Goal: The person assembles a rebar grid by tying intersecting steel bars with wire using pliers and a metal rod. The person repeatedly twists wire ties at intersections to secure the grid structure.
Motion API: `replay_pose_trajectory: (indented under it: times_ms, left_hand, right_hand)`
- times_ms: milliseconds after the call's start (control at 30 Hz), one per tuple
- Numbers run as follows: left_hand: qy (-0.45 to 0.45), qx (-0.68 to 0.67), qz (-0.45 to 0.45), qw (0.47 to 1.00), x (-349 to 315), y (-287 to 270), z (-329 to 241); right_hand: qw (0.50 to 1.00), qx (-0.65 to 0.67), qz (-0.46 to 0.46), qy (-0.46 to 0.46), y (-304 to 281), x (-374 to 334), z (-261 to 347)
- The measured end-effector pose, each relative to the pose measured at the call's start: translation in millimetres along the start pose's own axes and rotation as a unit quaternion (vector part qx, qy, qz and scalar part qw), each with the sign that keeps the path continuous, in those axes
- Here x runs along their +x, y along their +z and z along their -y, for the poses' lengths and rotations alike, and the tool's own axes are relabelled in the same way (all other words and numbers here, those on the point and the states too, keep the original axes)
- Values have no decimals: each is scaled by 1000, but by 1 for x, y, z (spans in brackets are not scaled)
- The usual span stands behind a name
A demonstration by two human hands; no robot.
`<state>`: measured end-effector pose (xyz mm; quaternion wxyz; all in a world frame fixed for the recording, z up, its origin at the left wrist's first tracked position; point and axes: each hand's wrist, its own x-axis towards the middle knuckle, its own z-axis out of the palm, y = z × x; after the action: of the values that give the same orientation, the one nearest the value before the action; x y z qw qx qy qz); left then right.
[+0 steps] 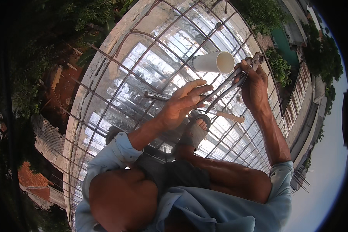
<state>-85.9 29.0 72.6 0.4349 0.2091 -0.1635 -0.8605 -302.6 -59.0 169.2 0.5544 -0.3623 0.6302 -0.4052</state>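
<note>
My right hand (253, 79) is wrapped round a pair of metal pincers (258, 58), close to their jaws. The two long handles slant down and left toward my left hand (181, 101). That hand is beside the handle ends, its fingers stretched and apart; whether it touches them I cannot tell. Below both hands runs a grid of steel reinforcing bars (137, 73). A white plastic pipe (220, 62) stands up through the grid, just left of my right hand. Under my left hand lies a narrow strip (232, 116), its middle hidden.
Shiny corrugated metal sheeting (143, 58) lies beneath the bars. A concrete edge (98, 71) borders the left side, with a drop to ground and trees (46, 23) beyond. My sandalled foot (197, 131) rests on the grid. Roofs (294, 120) lie below on the right.
</note>
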Motion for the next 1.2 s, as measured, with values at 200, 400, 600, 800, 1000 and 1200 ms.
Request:
replay_pose_trajectory:
  times_ms: [200, 400, 600, 800, 1000, 1200]
  left_hand:
    - [-65, -269, 13, 961, 10, 0, -28]
    - [-71, -50, 39, 995, 11, -20, -25]
    - [-94, -78, 89, 988, 9, -23, -19]
    - [-82, -300, 75, 947, -3, -23, -1]
    - [-10, -125, -23, 992, -3, -10, -21]
    - [43, 148, -133, 979, -3, -28, -14]
  right_hand:
    - [978, 162, 51, 120, 24, 8, -14]
    - [991, 92, 63, 78, 31, 7, -17]
    - [985, 135, 80, 68, 42, 4, -18]
    - [986, 158, 10, 50, 37, 24, -8]
    - [991, 125, 5, 56, 40, 22, -8]
    - [993, 109, 5, 33, 40, 24, -6]
